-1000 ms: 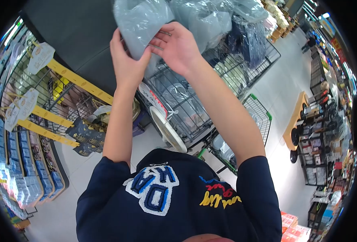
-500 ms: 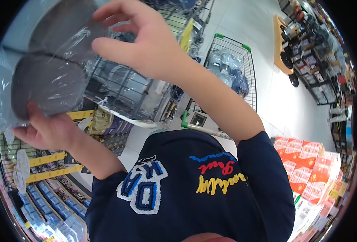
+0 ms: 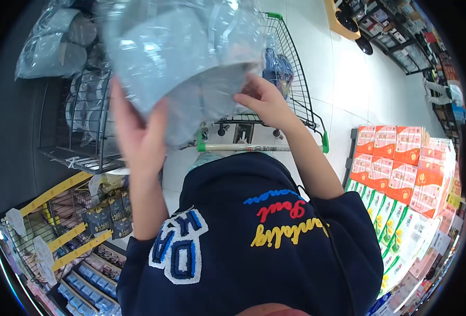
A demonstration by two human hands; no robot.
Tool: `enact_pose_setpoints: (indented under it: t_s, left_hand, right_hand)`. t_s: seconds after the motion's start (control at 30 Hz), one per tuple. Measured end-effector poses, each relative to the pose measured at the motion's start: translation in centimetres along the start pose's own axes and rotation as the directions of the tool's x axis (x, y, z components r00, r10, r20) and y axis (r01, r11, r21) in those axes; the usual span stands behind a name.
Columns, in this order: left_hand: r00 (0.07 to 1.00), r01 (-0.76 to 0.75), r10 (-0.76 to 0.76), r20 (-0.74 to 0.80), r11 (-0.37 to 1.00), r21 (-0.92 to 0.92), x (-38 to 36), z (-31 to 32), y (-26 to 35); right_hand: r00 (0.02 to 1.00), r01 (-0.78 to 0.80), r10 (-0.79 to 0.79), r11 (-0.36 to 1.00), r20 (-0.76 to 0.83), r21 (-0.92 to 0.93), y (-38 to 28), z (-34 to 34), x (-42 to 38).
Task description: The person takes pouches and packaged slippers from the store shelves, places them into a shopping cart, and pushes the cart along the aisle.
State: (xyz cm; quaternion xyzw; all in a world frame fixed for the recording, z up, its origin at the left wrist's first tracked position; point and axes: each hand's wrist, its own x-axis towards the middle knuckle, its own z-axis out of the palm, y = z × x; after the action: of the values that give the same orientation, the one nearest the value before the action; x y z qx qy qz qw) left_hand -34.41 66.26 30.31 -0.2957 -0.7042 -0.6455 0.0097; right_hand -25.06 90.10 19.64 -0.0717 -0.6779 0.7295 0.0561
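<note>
A pair of grey-blue slippers (image 3: pixel 164 63) in a clear plastic bag fills the upper middle of the head view, partly cut off by the top edge. My left hand (image 3: pixel 141 124) grips its left side, thumb and fingers apart around the bag and slightly blurred. At the lower right edge of the bag, my right hand (image 3: pixel 266 102) pinches the plastic between thumb and fingers. Just beyond stands a shopping cart (image 3: pixel 296 68) with green corners, holding more bagged items. To the left is a black wire basket (image 3: pixel 98 152) with bagged slippers.
More bagged grey slippers (image 3: pixel 59 52) hang at the upper left. Shelves with yellow price strips (image 3: pixel 75 239) run along the lower left. Stacked red-and-white cartons (image 3: pixel 391 168) stand at the right, beside green-and-white packs (image 3: pixel 388 221). A person's legs (image 3: pixel 438 92) show at the far right.
The bagged slippers have moved from the far left to the middle, by the cart. My right hand, open before, now pinches the bag. The view has turned left.
</note>
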Motion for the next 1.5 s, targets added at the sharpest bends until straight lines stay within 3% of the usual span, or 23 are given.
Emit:
enact_pose_setpoints:
  t_s: [0.03,0.1,0.17,0.27,0.3,0.37,0.4,0.47,0.53,0.6,0.63,0.7,0.8,0.87,0.93,1.03,1.27,1.5]
  left_hand:
    - [0.996,0.077,-0.075,0.054,0.996,-0.038,-0.3,2.2,-2.2]
    - [0.977,0.075,-0.077,0.199,0.997,0.018,-0.2,6.3,-6.2]
    - [0.943,0.118,-0.171,0.287,0.974,0.194,-1.0,9.3,-10.9]
    - [0.786,0.3,-0.412,0.46,0.906,0.3,-1.2,13.4,-13.2]
    - [0.753,0.3,-0.437,0.492,0.893,0.334,-1.5,14.8,-14.9]
    - [0.683,0.295,-0.482,0.549,0.869,0.397,-3.3,17.3,-19.5]
    - [0.676,0.181,-0.44,0.591,0.877,0.445,-4.8,17.8,-21.9]
    - [0.651,-0.059,-0.359,0.669,0.855,0.516,-7.0,18.1,-26.8]
    - [0.436,-0.085,-0.6,0.671,0.714,0.694,-8.5,17.3,-28.4]
    - [0.528,-0.28,-0.499,0.687,0.661,0.696,-11.2,15.1,-28.4]
    - [0.565,-0.37,-0.443,0.696,0.618,0.694,-12.2,14.4,-28.2]
    - [0.597,-0.34,-0.431,0.677,0.628,0.7,-12.9,13.6,-28.6]
    - [0.597,-0.302,-0.461,0.656,0.628,0.717,-12.8,12.8,-28.1]
    - [0.595,-0.281,-0.47,0.652,0.639,0.716,-12.8,12.4,-27.8]
    - [0.604,-0.265,-0.453,0.655,0.661,0.702,-13.2,11.9,-28.2]
    - [0.729,-0.251,-0.431,0.531,0.553,0.794,-14.1,11.6,-28.5]
    - [0.705,-0.204,-0.479,0.524,0.57,0.796,-14.4,11.2,-29.0]
    - [0.722,-0.19,-0.442,0.533,0.614,0.766,-14.0,10.7,-28.9]
  right_hand:
    - [0.998,-0.029,0.03,1.0,-0.061,0.007,2.0,-1.5,-0.9]
    - [0.981,-0.054,0.059,0.998,-0.185,0.032,6.3,-4.5,-2.7]
    - [0.946,-0.04,0.058,0.997,-0.318,0.063,10.6,-7.3,-4.3]
    - [0.864,-0.198,0.134,0.977,-0.486,-0.083,14.4,-11.8,-6.1]
    - [0.84,-0.147,0.072,0.984,-0.537,-0.099,17.0,-13.1,-6.3]
    - [0.772,-0.459,0.149,0.804,-0.619,-0.378,21.6,-16.3,-7.2]
    - [0.729,-0.59,0.171,0.647,-0.663,-0.482,23.0,-17.2,-7.7]
    - [0.738,-0.578,0.129,0.627,-0.662,-0.522,24.0,-16.4,-8.7]
    - [0.808,-0.552,0.168,0.552,-0.565,-0.625,23.7,-15.5,-9.3]
    - [0.878,-0.47,0.31,0.427,-0.364,-0.772,23.0,-14.9,-10.0]
    - [0.891,-0.454,0.231,0.405,-0.391,-0.794,23.7,-14.7,-10.5]
    - [0.902,-0.419,0.062,0.357,-0.426,-0.835,25.1,-13.8,-11.2]
    - [0.928,-0.373,0.111,0.262,-0.356,-0.89,22.5,-11.7,-11.3]
    - [0.947,-0.308,0.181,0.28,-0.265,-0.909,23.0,-11.7,-11.0]
    - [0.932,-0.301,0.278,0.241,-0.232,-0.922,22.0,-11.1,-10.5]
    - [0.901,-0.327,0.355,0.177,-0.249,-0.928,22.6,-11.0,-9.6]
    - [0.732,-0.426,0.614,0.074,-0.295,-0.902,23.0,-11.3,-6.8]
    - [0.693,-0.436,0.665,0.078,-0.279,-0.897,22.7,-11.4,-6.1]
